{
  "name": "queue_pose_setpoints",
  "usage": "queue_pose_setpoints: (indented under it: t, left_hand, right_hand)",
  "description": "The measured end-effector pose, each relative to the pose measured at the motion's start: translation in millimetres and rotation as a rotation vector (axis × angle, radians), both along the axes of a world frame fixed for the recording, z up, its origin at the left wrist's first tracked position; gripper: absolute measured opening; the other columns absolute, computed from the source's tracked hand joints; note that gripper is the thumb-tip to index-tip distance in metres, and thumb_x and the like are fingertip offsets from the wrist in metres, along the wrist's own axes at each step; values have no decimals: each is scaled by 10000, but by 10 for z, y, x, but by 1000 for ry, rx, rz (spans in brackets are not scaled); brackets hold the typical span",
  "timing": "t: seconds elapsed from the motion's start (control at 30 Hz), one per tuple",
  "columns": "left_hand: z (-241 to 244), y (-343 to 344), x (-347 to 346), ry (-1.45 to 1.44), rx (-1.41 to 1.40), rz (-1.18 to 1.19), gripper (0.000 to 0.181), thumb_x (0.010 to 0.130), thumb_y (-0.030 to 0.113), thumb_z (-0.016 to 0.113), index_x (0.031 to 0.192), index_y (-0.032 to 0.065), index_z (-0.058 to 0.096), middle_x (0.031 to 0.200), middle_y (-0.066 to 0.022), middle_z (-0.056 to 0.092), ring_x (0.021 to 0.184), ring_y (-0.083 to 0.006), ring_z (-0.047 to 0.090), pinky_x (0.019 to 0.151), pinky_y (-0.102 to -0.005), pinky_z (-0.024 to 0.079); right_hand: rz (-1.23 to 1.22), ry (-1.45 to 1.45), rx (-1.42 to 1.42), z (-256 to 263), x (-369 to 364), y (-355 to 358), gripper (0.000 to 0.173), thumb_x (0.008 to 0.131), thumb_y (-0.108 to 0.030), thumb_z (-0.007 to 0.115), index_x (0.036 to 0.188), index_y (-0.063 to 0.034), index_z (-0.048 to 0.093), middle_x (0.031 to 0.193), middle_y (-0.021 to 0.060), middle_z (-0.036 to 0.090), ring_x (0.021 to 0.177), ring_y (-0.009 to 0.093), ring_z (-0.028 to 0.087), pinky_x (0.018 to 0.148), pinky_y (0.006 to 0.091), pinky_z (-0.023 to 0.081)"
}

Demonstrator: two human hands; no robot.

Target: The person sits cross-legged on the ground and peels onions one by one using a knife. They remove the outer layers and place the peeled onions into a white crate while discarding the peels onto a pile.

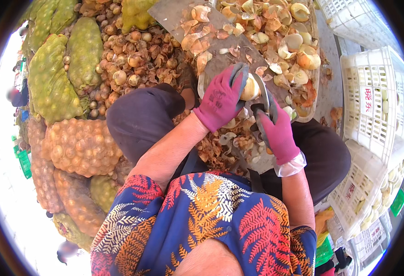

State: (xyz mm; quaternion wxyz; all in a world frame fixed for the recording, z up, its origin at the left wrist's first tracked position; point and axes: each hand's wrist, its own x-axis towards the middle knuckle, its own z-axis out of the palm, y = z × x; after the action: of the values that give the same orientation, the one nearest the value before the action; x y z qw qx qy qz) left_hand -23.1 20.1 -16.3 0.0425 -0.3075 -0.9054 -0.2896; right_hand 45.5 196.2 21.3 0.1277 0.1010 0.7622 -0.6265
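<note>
My left hand (222, 98), in a pink glove with grey fingers, grips a yellow onion (250, 90) above a grey board (219, 43). The onion's side towards the blade looks pale; its far side is hidden by the fingers. In the same kind of glove, with a clear plastic cuff at the wrist, my right hand (278, 132) holds a knife with a narrow, curved blade (264, 92). That blade stands close against the onion's right side; whether it cuts in, I cannot tell. Skins and scraps lie on the board.
A tub (315, 103) of onion skins and cut pieces stands beyond my hands. Loose onions (134, 60) pile up at front left, beside green mesh sacks (52, 82) and an orange mesh sack (83, 146). White plastic crates (364, 100) holding pale onions are stacked at right.
</note>
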Motion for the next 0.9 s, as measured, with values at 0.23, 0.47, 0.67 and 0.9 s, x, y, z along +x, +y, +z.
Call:
queue_pose_setpoints:
  t: [0.23, 0.47, 0.67, 0.9]
  left_hand:
    - [22, 34, 53, -6, -39, 10, 796, 662, 129, 759, 1364, 36, 396, 1368, -173, 448, 1240, -353, 453, 1017, -435, 388]
    - [-80, 62, 32, 68, -31, 7, 768, 698, 207, 720, 1362, -7, 398, 1325, -222, 429, 1196, -370, 463, 1003, -442, 401]
    - [-86, 95, 76, 89, -41, 43, 740, 709, 194, 712, 1352, -4, 405, 1309, -238, 439, 1187, -388, 465, 990, -453, 405]
    - [-82, 151, 80, 92, -43, 59, 766, 713, 235, 715, 1356, -16, 382, 1315, -257, 416, 1190, -404, 449, 1000, -461, 392]
  right_hand:
    - [-2, -41, 57, -21, 88, -48, 537, 881, -104, 556, 1390, -10, 411, 1040, 196, 656, 929, 240, 635, 833, 331, 469]
    - [-76, 170, 161, -234, 41, -168, 541, 870, -107, 557, 1380, -3, 412, 966, 244, 652, 876, 335, 656, 782, 386, 486]
    - [-70, 176, 168, -298, 31, -148, 561, 870, -100, 557, 1404, -34, 397, 1075, 255, 630, 983, 356, 637, 832, 383, 481]
    - [-207, 81, -101, -357, -18, -183, 387, 903, -74, 533, 1284, -7, 512, 926, 77, 644, 817, 134, 599, 753, 256, 476]
